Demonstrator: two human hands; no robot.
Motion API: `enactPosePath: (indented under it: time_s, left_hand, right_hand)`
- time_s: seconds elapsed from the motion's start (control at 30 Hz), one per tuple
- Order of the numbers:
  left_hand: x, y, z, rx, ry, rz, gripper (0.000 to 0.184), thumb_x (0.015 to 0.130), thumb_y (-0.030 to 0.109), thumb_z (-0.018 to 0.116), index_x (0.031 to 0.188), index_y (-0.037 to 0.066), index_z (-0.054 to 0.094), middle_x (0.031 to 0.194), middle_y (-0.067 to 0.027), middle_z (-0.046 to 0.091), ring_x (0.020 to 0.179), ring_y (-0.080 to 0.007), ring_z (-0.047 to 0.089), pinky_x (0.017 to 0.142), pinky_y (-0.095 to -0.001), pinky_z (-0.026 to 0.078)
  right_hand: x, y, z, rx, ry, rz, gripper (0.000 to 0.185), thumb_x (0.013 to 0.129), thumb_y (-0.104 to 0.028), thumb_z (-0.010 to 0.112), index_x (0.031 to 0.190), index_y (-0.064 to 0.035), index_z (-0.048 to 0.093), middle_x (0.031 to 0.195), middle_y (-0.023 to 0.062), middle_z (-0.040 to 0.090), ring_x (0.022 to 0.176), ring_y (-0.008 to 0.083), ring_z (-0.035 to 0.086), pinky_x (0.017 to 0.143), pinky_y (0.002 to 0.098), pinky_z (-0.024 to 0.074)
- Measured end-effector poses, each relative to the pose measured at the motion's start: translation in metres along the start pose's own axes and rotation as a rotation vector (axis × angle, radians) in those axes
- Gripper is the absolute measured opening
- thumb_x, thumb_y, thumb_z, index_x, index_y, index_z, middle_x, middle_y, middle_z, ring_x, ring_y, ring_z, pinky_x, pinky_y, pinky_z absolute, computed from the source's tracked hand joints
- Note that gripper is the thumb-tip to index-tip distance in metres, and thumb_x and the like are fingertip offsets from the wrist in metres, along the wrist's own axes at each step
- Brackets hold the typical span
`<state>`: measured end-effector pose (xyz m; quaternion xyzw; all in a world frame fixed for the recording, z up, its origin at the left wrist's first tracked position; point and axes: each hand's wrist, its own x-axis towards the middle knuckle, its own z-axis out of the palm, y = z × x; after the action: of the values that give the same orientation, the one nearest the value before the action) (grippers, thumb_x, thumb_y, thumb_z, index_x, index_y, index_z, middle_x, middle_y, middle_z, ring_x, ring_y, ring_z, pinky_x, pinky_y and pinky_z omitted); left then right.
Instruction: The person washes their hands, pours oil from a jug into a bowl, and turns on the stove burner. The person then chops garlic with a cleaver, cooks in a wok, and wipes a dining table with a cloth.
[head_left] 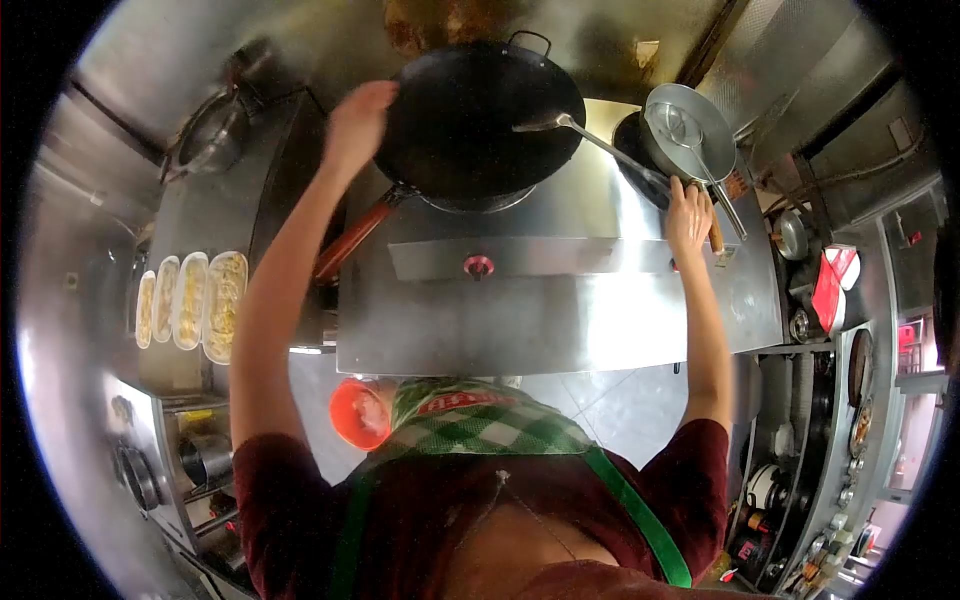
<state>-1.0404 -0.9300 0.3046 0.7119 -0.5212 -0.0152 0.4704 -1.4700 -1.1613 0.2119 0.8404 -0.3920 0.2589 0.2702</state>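
The wok (460,130) sits at twelve o'clock, left hand (357,125) by its nine-o'clock rim, right hand (690,220) near the spatula's (606,147) handle at two. I can't tell either grip's opening or hold. A low, relaxed wrist should steady the spatula.

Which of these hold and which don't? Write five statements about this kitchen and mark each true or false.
1. The left hand is beside the large black wok. True.
2. The spatula blade lies over the grey pan. False: the spatula blade is over the wok.
3. A ladle rests in the grey pan. True.
4. The orange bucket stands on the stove. False: the bucket is below stove level.
5. Four white trays are on the person's left. True.
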Motion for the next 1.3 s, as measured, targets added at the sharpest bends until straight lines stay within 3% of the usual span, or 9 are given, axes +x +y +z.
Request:
enactPosePath:
  time_s: [0.07,0.2,0.4,0.53,0.6,0.77,1.0,1.07,1.3]
  left_hand:
    - [0.028,-0.001,0.047,0.506,-0.414,0.222,0.032,0.09,0.022,0.037,0.11,0.001,0.051,0.107,-0.0122,0.055,0.102,-0.0246,0.051,0.089,-0.0351,0.039]
    - [0.076,0.022,0.078,0.648,-0.735,-0.14,0.038,0.091,0.031,0.034,0.118,0.007,0.046,0.119,-0.0132,0.048,0.108,-0.0281,0.047,0.09,-0.0389,0.038]
    - [0.088,0.089,0.038,-0.123,-0.272,0.131,0.041,0.09,0.038,0.037,0.121,0.013,0.046,0.125,-0.0104,0.043,0.116,-0.0251,0.041,0.097,-0.0385,0.032]
    - [0.029,0.067,0.077,1.389,-0.342,0.14,0.035,0.084,0.032,0.051,0.114,0.013,0.052,0.131,-0.0118,0.033,0.121,-0.0237,0.034,0.097,-0.0371,0.033]
    - [0.019,0.07,0.078,0.571,0.114,0.206,0.024,0.083,0.029,0.053,0.098,0.012,0.06,0.116,-0.0105,0.048,0.106,-0.0254,0.047,0.085,-0.0353,0.041]
    - [-0.061,0.122,0.067,0.094,0.298,0.035,0.022,0.086,0.023,0.048,0.095,0.005,0.06,0.092,-0.0082,0.061,0.084,-0.0183,0.057,0.076,-0.0273,0.043]
    - [-0.232,0.002,0.116,0.275,-0.445,-0.273,0.023,0.081,0.021,0.043,0.08,0.002,0.056,0.076,-0.0097,0.055,0.069,-0.0219,0.049,0.066,-0.0348,0.04]
    - [-0.263,0.005,0.134,-0.139,-0.8,-0.53,0.019,0.082,0.015,0.044,0.096,0.004,0.051,0.084,-0.0063,0.054,0.07,-0.0152,0.05,0.064,-0.0293,0.042]
    - [-0.274,0.132,0.234,-0.394,-1.382,-0.155,0.016,0.083,0.017,0.054,0.087,0.003,0.059,0.073,0.0001,0.056,0.064,-0.0069,0.049,0.057,-0.0215,0.04]
  right_hand:
    - [-0.016,-0.002,0.014,0.069,-0.035,0.072,0.031,0.075,-0.009,0.05,0.106,-0.0101,0.053,0.077,0.0079,0.051,0.074,0.0246,0.051,0.063,0.0363,0.039]
    - [-0.039,-0.001,0.043,0.202,-0.088,0.159,0.035,0.075,-0.009,0.05,0.11,-0.0058,0.049,0.081,0.0098,0.049,0.079,0.0265,0.049,0.067,0.0384,0.0374]
    - [-0.059,0.01,0.083,0.318,-0.165,0.07,0.045,0.073,-0.008,0.053,0.117,-0.0059,0.044,0.091,0.0102,0.046,0.087,0.0263,0.045,0.073,0.0383,0.0357]
    - [-0.062,0.009,0.105,0.373,-0.166,0.069,0.05,0.071,-0.01,0.056,0.119,-0.0075,0.043,0.095,0.0095,0.045,0.091,0.0263,0.044,0.078,0.0397,0.0359]
    - [-0.061,0.004,0.107,0.478,-0.133,0.102,0.049,0.07,-0.01,0.056,0.118,-0.0069,0.043,0.093,0.012,0.048,0.089,0.0295,0.046,0.077,0.0405,0.0373]
    - [-0.066,0.0,0.114,0.566,0.002,0.234,0.044,0.068,-0.005,0.052,0.111,0.0025,0.044,0.09,0.019,0.053,0.085,0.0362,0.048,0.075,0.0428,0.0388]
    - [-0.143,-0.016,0.004,0.406,0.086,0.404,0.046,0.067,-0.007,0.053,0.112,-0.0056,0.046,0.101,0.0138,0.05,0.097,0.0283,0.046,0.083,0.0395,0.0366]
    - [-0.199,-0.016,-0.034,0.403,0.095,0.521,0.046,0.064,-0.003,0.054,0.11,-0.0051,0.048,0.097,0.0126,0.049,0.094,0.0293,0.046,0.082,0.04,0.0359]
    - [-0.528,-0.075,-0.183,0.2,-0.267,1.435,0.046,0.068,0.0,0.048,0.114,-0.0054,0.046,0.108,0.0186,0.05,0.103,0.0334,0.046,0.085,0.0422,0.0387]
